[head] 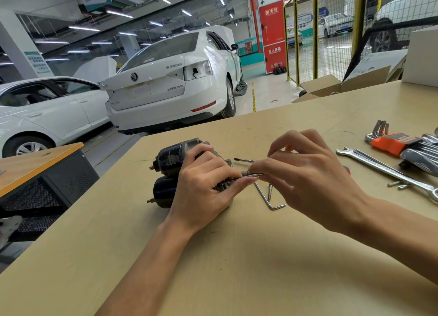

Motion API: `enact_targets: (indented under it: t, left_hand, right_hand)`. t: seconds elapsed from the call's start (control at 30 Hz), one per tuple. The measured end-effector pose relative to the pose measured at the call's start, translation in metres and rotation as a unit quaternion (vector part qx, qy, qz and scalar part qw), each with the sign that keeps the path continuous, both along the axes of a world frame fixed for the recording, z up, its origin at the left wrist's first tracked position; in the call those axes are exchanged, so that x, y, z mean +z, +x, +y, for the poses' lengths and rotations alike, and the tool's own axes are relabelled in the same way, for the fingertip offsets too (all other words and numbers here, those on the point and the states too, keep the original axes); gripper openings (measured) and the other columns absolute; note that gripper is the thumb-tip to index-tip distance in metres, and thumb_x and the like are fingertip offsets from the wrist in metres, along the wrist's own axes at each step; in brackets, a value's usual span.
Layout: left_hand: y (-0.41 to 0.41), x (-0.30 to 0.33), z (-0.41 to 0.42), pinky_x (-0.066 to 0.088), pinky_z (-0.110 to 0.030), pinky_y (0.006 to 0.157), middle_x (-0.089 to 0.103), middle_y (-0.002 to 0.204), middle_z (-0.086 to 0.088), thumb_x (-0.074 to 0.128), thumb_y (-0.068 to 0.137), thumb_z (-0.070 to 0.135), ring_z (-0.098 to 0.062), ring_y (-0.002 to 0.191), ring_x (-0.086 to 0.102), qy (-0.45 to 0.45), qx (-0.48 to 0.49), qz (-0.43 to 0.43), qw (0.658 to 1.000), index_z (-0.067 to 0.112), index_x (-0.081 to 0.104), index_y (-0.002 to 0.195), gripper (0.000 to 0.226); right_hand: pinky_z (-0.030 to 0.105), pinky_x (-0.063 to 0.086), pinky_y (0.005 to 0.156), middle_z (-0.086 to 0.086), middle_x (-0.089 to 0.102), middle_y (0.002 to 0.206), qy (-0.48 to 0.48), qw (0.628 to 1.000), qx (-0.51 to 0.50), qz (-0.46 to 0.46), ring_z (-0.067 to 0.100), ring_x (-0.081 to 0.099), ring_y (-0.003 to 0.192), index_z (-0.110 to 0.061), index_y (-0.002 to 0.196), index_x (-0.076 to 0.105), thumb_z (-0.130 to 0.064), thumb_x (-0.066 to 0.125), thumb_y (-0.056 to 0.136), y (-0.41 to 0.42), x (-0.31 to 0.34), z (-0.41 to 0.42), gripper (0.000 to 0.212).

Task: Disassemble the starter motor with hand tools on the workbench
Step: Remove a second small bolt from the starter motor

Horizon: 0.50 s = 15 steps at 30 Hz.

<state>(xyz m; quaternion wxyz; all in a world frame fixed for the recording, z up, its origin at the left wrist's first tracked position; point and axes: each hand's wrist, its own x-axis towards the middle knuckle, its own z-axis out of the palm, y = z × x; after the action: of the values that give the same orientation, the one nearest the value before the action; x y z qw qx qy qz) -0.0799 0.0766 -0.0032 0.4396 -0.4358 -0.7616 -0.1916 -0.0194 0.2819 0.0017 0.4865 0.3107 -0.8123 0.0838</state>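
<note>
The starter motor (169,160) lies on its side on the tan workbench (237,256), its dark scuffed solenoid above the black motor body. My left hand (203,187) lies over the motor's right end and grips it. My right hand (305,175) pinches a long thin bolt (251,175) that sticks out of the motor toward the right. The motor's right end is hidden under my left hand. A bent hex key (270,200) and a loose bolt (269,192) lie just right of the motor. A screwdriver tip (243,160) shows behind my right hand.
At the right lie a combination wrench (388,171), small loose bolts (398,184) and an orange-holdered hex key set (393,142). Open cardboard boxes (331,85) stand at the bench's far right edge. White cars and a lower bench (35,166) stand beyond the left edge.
</note>
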Motion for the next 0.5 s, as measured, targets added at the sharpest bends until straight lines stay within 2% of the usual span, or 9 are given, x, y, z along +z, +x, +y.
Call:
enact_targets:
  t: [0.27,0.4,0.5]
  left_hand:
    - [-0.0007,-0.0003,0.0001,0.038,-0.033,0.103,0.068,0.070,0.004,0.073,0.086,0.038,-0.011,0.071,0.058,0.005,0.004,0.008,1.000,0.013,0.076,0.077,0.026]
    - [-0.0008,-0.0005,0.0003,0.038,-0.032,0.104,0.069,0.071,0.003,0.071,0.087,0.038,-0.012,0.071,0.059,0.003,0.008,0.007,1.000,0.013,0.076,0.077,0.028]
    - [-0.0001,-0.0001,0.0004,0.038,-0.032,0.104,0.069,0.070,0.003,0.070,0.088,0.040,-0.011,0.072,0.059,-0.002,0.008,0.009,1.000,0.013,0.076,0.077,0.029]
  right_hand:
    - [0.034,0.033,0.079,-0.003,0.073,0.079,0.018,1.000,-0.020,-0.015,0.026,0.061,0.089,-0.016,0.100,0.075,-0.012,0.087,0.074,0.0002,0.0009,-0.0007,0.028]
    - [0.037,0.033,0.087,-0.005,0.075,0.086,0.044,0.999,-0.027,-0.014,0.025,0.060,0.098,-0.018,0.103,0.073,-0.004,0.088,0.068,-0.0002,-0.0006,0.0004,0.041]
    - [0.037,0.032,0.088,-0.005,0.075,0.084,0.045,0.999,-0.025,-0.012,0.024,0.058,0.099,-0.019,0.103,0.073,-0.002,0.088,0.067,-0.0007,-0.0018,0.0012,0.043]
